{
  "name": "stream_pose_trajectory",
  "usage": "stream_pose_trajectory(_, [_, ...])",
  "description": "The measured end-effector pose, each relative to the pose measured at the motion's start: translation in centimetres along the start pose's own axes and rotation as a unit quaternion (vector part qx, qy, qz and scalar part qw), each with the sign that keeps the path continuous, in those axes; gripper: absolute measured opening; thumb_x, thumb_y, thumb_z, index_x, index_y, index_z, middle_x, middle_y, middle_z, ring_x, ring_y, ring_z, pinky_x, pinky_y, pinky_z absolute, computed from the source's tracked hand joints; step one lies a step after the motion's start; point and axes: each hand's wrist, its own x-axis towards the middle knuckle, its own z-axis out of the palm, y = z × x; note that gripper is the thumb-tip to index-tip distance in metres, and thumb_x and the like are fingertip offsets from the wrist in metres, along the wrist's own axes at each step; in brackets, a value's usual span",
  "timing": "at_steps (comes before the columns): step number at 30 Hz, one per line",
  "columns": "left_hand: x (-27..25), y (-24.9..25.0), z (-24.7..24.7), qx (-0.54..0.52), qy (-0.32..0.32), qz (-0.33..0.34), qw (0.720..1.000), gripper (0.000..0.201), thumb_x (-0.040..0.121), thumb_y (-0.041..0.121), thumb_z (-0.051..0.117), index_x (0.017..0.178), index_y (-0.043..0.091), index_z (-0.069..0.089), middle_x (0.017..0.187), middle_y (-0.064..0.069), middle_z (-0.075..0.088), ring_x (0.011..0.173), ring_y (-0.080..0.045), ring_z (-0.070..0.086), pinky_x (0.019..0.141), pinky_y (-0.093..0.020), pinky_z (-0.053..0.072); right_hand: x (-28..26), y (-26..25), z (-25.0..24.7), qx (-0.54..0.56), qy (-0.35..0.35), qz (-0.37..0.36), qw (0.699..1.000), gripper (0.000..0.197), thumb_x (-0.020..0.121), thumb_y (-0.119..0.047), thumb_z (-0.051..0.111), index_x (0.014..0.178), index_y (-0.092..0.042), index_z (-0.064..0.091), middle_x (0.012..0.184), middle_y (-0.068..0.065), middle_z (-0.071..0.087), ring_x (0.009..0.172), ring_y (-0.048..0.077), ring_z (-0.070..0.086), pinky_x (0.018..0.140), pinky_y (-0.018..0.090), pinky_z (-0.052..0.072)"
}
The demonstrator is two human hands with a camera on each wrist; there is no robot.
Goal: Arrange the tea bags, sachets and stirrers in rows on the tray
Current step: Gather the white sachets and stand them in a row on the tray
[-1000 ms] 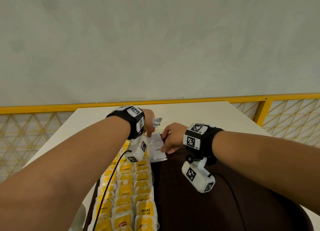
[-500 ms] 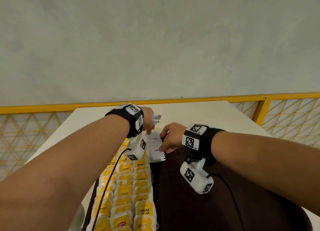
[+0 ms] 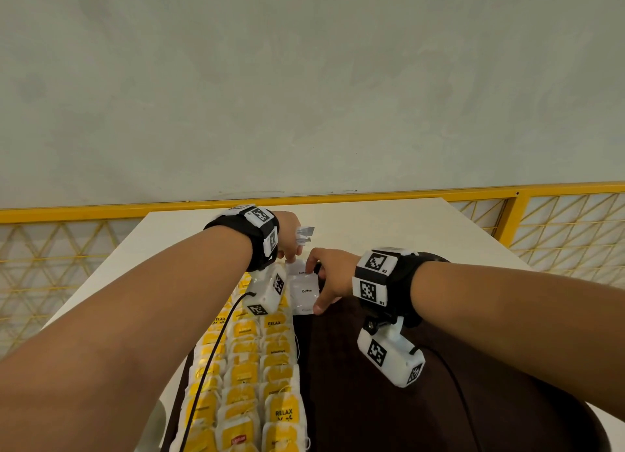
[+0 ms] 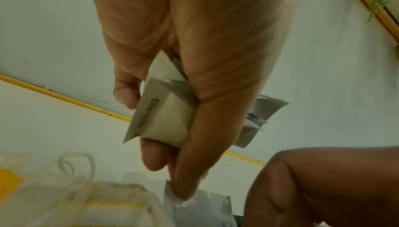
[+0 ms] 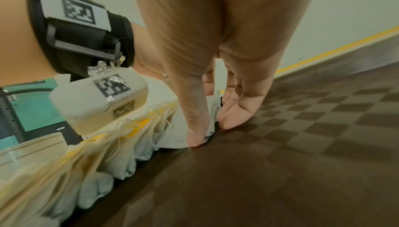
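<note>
While left hand [image 4: 194,60] grips spare sachets [image 4: 164,116], right fingers [image 3: 319,307] press flat — two coffee sachets [image 3: 306,291] laid.

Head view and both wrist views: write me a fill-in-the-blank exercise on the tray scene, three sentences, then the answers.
1. The word printed on the white sachets lying on the dark tray is ____.
2. The spare sachets are held in the ____ hand.
3. The tea bags, in rows at the tray's left side, have tags coloured ____.

Missing words: Coffee; left; yellow
</note>
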Motion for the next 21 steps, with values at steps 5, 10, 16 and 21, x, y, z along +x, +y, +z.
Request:
stream_pose_trajectory(5, [-0.01, 0.08, -0.15, 0.019, -0.007, 0.007, 1.000, 0.007, 0.083, 0.013, 0.068, 0.089, 0.015, 0.065, 0.066, 0.004, 0.057, 0.057, -0.009, 0.052, 0.048, -0.014, 0.041, 0.69, -0.30, -0.05, -0.056, 0.022, -0.008, 0.998, 0.071, 0.068, -0.017, 0.085, 0.128, -0.012, 0.047, 0.122, 0.008, 0.054, 0.093, 0.022, 0.057, 0.063, 0.025, 0.048])
stream_pose_trajectory(10, [-0.01, -0.05, -0.14, 0.000, -0.003, 0.006, 1.000, 0.007, 0.082, 0.013, 0.070, 0.087, 0.014, 0.066, 0.069, 0.002, 0.059, 0.060, -0.011, 0.054, 0.052, -0.017, 0.043, 0.92, -0.27, -0.07, -0.031, 0.016, -0.003, 0.999, 0.069, 0.068, -0.011, 0.084, 0.125, -0.012, 0.046, 0.122, 0.010, 0.053, 0.094, 0.027, 0.062, 0.061, 0.027, 0.051])
stream_pose_trajectory(16, [-0.31, -0.41, -0.33, -0.022, 0.002, 0.005, 1.000, 0.010, 0.080, 0.015, 0.074, 0.083, 0.015, 0.064, 0.068, 0.002, 0.060, 0.060, -0.011, 0.055, 0.056, -0.019, 0.046, 0.55, 0.24, -0.15, 0.070, -0.012, 0.017, 0.997, 0.062, 0.069, -0.004, 0.083, 0.119, -0.013, 0.047, 0.110, 0.009, 0.050, 0.079, 0.027, 0.064, 0.076, 0.038, 0.059])
stream_pose_trajectory(21, [-0.49, -0.60, -0.27, -0.032, 0.000, 0.001, 0.999, 0.011, 0.080, 0.015, 0.074, 0.080, 0.016, 0.064, 0.068, 0.003, 0.060, 0.060, -0.010, 0.056, 0.054, -0.018, 0.045, 0.60, 0.46, 0.11, 0.090, -0.003, 0.023, 0.996, 0.059, 0.070, -0.002, 0.082, 0.118, -0.011, 0.049, 0.106, 0.008, 0.051, 0.069, 0.023, 0.062, 0.068, 0.032, 0.059])
